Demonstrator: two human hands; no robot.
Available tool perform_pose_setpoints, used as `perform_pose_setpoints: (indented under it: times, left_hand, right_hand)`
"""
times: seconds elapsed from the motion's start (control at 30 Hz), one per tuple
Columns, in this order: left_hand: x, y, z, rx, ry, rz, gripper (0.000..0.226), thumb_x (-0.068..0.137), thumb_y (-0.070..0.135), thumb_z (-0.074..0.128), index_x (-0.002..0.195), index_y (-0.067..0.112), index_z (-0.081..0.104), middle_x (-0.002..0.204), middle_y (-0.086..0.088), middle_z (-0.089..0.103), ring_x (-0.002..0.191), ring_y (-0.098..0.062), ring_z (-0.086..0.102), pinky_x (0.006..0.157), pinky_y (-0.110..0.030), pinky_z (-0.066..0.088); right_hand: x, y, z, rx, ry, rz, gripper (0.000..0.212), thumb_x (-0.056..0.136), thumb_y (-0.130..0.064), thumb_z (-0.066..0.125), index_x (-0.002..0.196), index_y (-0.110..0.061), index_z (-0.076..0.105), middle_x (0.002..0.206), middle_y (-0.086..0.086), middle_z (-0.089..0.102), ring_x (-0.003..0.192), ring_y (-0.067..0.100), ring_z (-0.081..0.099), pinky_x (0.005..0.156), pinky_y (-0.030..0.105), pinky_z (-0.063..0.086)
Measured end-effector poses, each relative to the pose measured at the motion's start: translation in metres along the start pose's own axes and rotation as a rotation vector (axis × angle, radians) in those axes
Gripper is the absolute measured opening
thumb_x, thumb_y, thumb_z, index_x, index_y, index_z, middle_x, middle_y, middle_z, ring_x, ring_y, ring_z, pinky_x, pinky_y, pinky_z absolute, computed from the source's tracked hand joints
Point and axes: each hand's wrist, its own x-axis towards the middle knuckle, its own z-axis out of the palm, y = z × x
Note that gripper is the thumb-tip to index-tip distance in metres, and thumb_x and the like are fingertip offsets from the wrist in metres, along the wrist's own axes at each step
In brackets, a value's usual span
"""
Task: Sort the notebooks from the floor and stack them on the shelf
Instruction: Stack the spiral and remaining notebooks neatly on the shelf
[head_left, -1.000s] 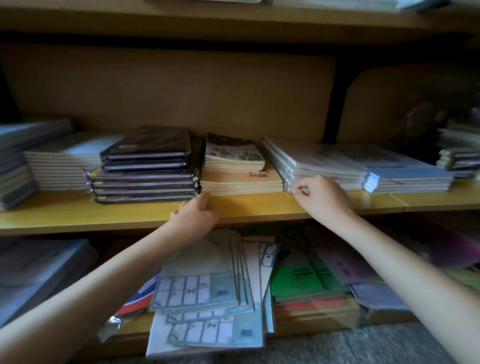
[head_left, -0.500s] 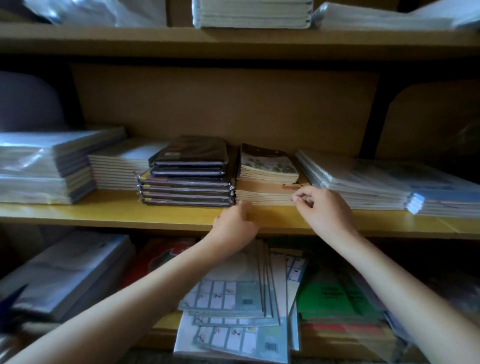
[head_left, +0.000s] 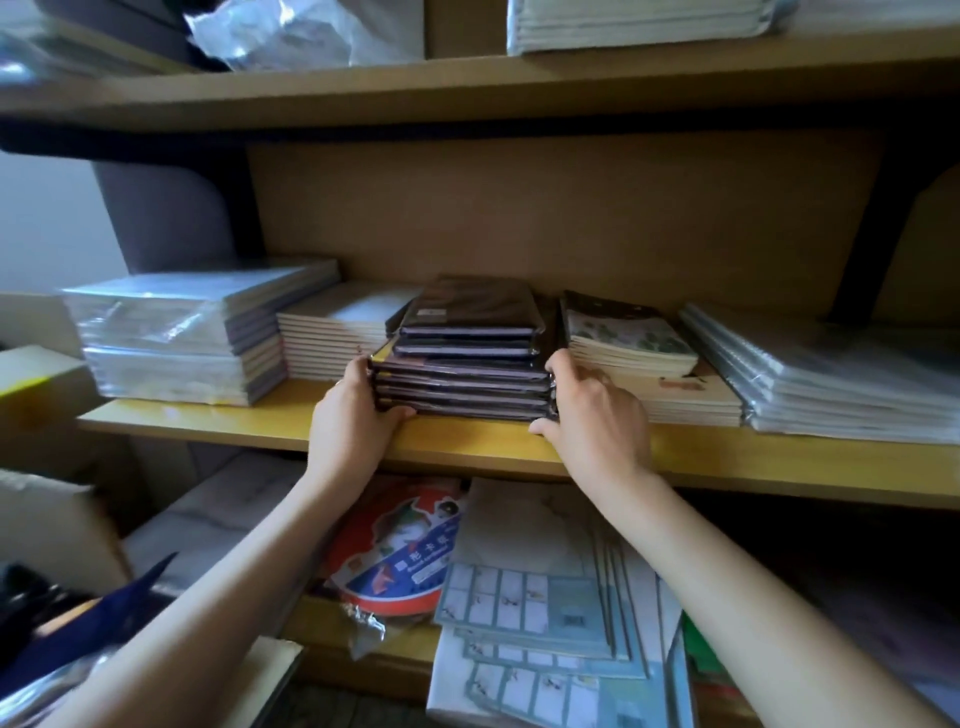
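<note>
A stack of dark plastic-wrapped notebooks (head_left: 462, 364) sits in the middle of the yellow wooden shelf (head_left: 467, 441). My left hand (head_left: 349, 415) grips the stack's lower left corner, with the thumb along the front edge. My right hand (head_left: 592, 415) grips its lower right corner, fingers curled against the side. To the right lies a pile of beige notebooks (head_left: 670, 384) with a leaf-patterned one on top. White notebooks (head_left: 332, 332) are stacked just to the left.
A tall plastic-wrapped pile (head_left: 182, 338) stands at the shelf's left end, and clear-sleeved booklets (head_left: 831, 379) lie at the right. The lower shelf holds grid-printed sheets (head_left: 535, 608) and a red-and-blue packet (head_left: 400, 556). Another shelf board (head_left: 467, 88) runs overhead.
Both hands have moved left from the beige pile to the dark stack and now grip its two lower corners. The view has shifted left and closer.
</note>
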Motion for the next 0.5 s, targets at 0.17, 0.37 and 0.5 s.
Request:
perform_pose_setpoints:
  times: [0.17,0.37,0.5]
  left_hand:
    - [0.007,-0.005,0.007,0.033,0.074,0.0,0.048,0.076,0.021,0.075,0.118,0.013,0.053,0.107,-0.01,0.069,0.102,-0.032,0.062,0.084,-0.036,0.046]
    - [0.012,-0.005,0.004,0.067,0.033,0.033,0.046,0.079,0.023,0.072,0.118,0.011,0.053,0.106,-0.011,0.068,0.1,-0.033,0.061,0.08,-0.035,0.046]
    - [0.018,-0.007,-0.004,-0.103,-0.029,-0.008,0.033,0.084,0.042,0.064,0.105,0.015,0.065,0.095,-0.002,0.07,0.092,-0.022,0.063,0.074,-0.029,0.046]
  right_hand:
    - [0.007,-0.004,0.014,-0.078,0.14,0.004,0.068,0.036,-0.033,0.094,0.091,-0.008,0.061,0.056,0.008,0.064,0.049,0.02,0.062,0.038,0.023,0.042]
    - [0.012,-0.01,0.012,-0.139,0.116,0.006,0.068,0.04,-0.032,0.094,0.096,-0.009,0.062,0.056,0.005,0.066,0.065,0.021,0.065,0.045,0.025,0.042]
    - [0.02,-0.002,-0.005,-0.017,-0.006,-0.037,0.059,0.079,-0.057,0.063,0.12,-0.018,0.047,0.104,0.003,0.066,0.107,0.021,0.055,0.071,0.029,0.044]
